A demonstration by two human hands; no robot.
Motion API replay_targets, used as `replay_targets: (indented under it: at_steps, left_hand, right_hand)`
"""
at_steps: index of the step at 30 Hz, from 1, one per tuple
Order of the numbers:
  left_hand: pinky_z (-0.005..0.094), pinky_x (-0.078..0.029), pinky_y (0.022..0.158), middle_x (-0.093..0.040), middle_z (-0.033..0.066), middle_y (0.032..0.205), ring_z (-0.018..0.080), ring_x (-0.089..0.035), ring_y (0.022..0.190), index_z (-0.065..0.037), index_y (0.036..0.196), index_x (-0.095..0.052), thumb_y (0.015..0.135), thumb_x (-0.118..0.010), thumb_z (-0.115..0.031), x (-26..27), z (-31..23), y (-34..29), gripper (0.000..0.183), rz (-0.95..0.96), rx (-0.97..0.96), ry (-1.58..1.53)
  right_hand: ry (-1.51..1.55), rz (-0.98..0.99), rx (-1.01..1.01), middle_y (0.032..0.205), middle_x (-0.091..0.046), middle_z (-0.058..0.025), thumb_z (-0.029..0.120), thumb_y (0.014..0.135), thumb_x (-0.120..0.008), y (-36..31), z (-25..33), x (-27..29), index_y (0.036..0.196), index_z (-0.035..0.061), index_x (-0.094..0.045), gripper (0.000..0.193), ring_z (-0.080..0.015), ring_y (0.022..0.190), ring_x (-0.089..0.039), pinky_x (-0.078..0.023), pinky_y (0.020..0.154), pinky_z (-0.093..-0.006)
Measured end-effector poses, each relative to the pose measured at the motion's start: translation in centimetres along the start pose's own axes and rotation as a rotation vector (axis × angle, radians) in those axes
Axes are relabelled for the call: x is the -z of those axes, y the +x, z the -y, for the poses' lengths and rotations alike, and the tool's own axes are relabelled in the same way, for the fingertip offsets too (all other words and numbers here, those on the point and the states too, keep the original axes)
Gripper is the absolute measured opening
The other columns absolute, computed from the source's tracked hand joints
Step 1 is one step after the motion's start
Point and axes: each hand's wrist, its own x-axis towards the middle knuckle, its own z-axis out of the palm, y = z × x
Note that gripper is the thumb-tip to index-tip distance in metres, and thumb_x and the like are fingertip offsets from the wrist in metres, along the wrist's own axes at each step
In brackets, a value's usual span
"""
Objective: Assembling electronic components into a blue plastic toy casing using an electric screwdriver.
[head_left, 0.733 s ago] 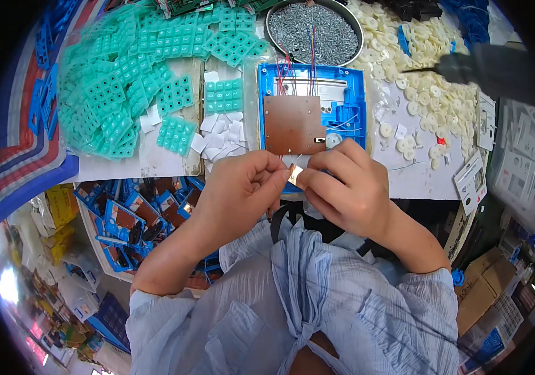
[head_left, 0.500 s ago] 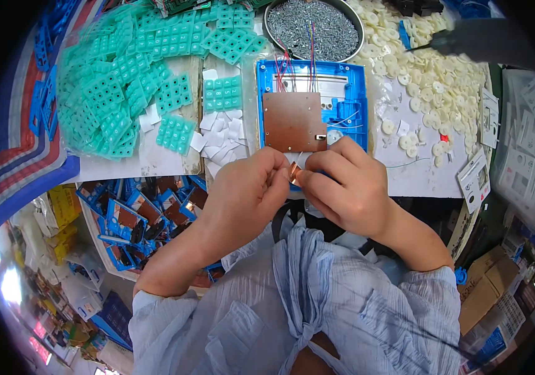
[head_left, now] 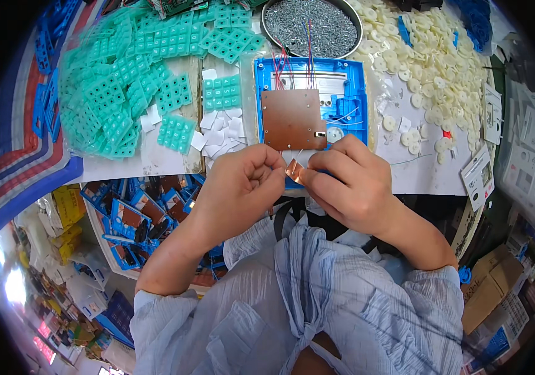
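Observation:
Between the fingertips of my right hand (head_left: 351, 184) is a small shiny copper-coloured strip (head_left: 294, 170), pinched at its right edge. My left hand (head_left: 242, 187) is closed beside the strip's left edge, its fingertips pressed together; whether anything is in them is hidden. Just beyond both hands lies a blue plastic housing (head_left: 359, 94). A brown circuit board (head_left: 291, 119) rests over its left part, with thin red and blue wires (head_left: 310, 56) running up from it. Inside the housing, a white round part (head_left: 335, 134) shows to the right of the board.
Green rubber keypads (head_left: 117, 81) are heaped at the left, near small white paper pieces (head_left: 223, 134). A round metal bowl (head_left: 360, 39) of screws stands behind the housing. Cream plastic discs (head_left: 430, 69) cover the right side. Below left, a bin holds several blue units (head_left: 133, 215).
The copper strip shows more fully, as my left fingertips have drawn slightly left. A dark pointed tool at the upper right has gone from view. The board stays over the housing.

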Motion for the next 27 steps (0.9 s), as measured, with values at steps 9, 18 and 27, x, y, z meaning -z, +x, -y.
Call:
replay_targets:
  at_steps: [9, 18, 27]
  left_hand:
    - [0.0197, -0.039, 0.052, -0.056, -0.0046, 0.071, -0.002, -0.049, 0.062, 0.0, 0.097, -0.061, 0.099, -0.061, -0.005, -0.5, 0.9, -0.1, 0.005, -0.066, -0.15, 0.122]
    - [0.0371, -0.051, 0.056, -0.066, 0.0124, 0.076, 0.028, -0.066, 0.063, -0.003, 0.103, -0.064, 0.092, -0.066, -0.004, -1.9, 1.0, 0.2, 0.011, -0.22, -0.591, 0.658]
    - [0.0422, -0.052, 0.057, -0.068, 0.0135, 0.083, 0.033, -0.068, 0.069, -0.005, 0.105, -0.064, 0.091, -0.068, -0.006, -1.9, 1.9, 0.7, 0.015, -0.254, -0.749, 0.781]
  right_hand:
    - [0.334, 0.012, -0.298, 0.082, -0.066, -0.0047, 0.014, 0.07, -0.08, 0.8, 0.7, 1.1, 0.091, 0.0067, -0.069, 0.025, -0.0238, 0.073, -0.061, -0.051, 0.061, -0.0352]
    - [0.758, 0.151, -0.812, 0.078, -0.071, -0.0061, 0.007, 0.08, -0.075, 1.4, 1.1, 1.7, 0.094, -0.0002, -0.07, 0.017, -0.0108, 0.066, -0.066, -0.053, 0.059, -0.026]
    - [0.815, 0.126, -0.86, 0.079, -0.071, -0.0058, 0.004, 0.082, -0.073, 1.2, 0.8, 1.2, 0.095, -0.0028, -0.068, 0.015, -0.0086, 0.07, -0.068, -0.056, 0.064, -0.0241]
